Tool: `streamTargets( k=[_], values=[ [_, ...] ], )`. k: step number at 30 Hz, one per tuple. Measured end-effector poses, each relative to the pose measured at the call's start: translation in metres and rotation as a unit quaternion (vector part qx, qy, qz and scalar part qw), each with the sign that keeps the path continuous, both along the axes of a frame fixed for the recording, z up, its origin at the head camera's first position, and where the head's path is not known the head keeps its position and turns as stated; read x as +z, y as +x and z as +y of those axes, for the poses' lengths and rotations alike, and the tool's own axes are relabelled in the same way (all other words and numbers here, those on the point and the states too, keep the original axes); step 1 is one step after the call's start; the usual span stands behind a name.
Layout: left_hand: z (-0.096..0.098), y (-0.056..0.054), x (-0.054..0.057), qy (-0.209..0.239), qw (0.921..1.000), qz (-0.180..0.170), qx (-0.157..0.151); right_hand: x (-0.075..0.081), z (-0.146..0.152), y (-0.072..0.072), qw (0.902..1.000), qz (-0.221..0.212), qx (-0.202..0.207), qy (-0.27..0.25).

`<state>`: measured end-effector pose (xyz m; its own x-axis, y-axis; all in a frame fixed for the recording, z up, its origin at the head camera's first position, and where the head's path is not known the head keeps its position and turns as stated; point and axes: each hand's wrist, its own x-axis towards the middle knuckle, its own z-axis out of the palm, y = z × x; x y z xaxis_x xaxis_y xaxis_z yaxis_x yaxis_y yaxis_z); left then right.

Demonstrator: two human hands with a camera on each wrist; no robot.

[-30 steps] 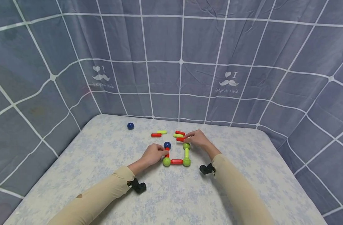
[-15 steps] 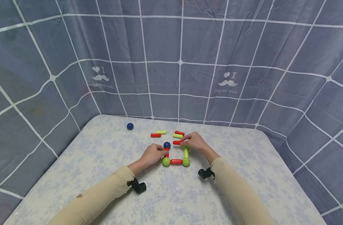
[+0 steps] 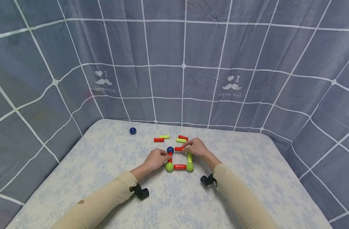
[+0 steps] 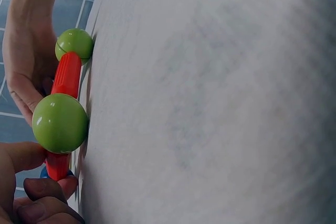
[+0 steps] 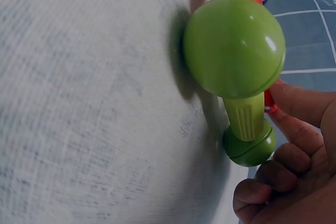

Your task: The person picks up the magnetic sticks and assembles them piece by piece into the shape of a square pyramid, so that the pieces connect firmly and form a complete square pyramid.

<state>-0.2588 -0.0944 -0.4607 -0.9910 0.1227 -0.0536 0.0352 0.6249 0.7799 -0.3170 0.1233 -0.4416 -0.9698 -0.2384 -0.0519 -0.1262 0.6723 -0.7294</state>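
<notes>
1. Across the top of my head view hangs a grey-blue cloth (image 3: 168, 47) with a white grid.
2. Below it spreads the pale, blue-patterned bench (image 3: 77, 165).
3. From lower left and lower right I see beige sleeves (image 3: 100, 200) reaching toward the centre.
4. At centre, the left hand (image 3: 155, 159) pinches the frame's left red rod (image 3: 170, 158) between thumb and fingers.
5. Right of centre, I have the right hand (image 3: 196, 148) pinching a separate red rod (image 3: 178, 149) with thumb and index finger, other fingers loosely curled.
6. Between the hands lies a three-sided frame of rods and balls: green balls (image 3: 169, 167) at its lower corners, a blue corner ball (image 3: 170, 150) upper left. I can't tell whether the separate rod touches that ball.
7. Above sit four loose rods (image 3: 158, 140), red and yellow-green.
8. Upper left of these rests a loose blue ball (image 3: 133, 130).
</notes>
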Motion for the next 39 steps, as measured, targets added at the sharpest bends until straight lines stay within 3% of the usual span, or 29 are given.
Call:
streamTargets(
  k=[17,29,39],
  values=[
    [0.001,-0.001,0.002,0.005,0.9999,-0.010,0.001,-0.002,-0.002,0.000,0.9997,-0.006,-0.003,0.025],
    [0.001,-0.002,-0.001,0.002,0.9997,-0.023,0.013,-0.006,0.022,0.000,0.9993,-0.006,-0.025,-0.027],
    [0.001,-0.003,-0.001,0.005,0.9998,-0.016,0.010,-0.013,0.033,0.005,0.9993,-0.023,-0.021,-0.019]
  ],
)
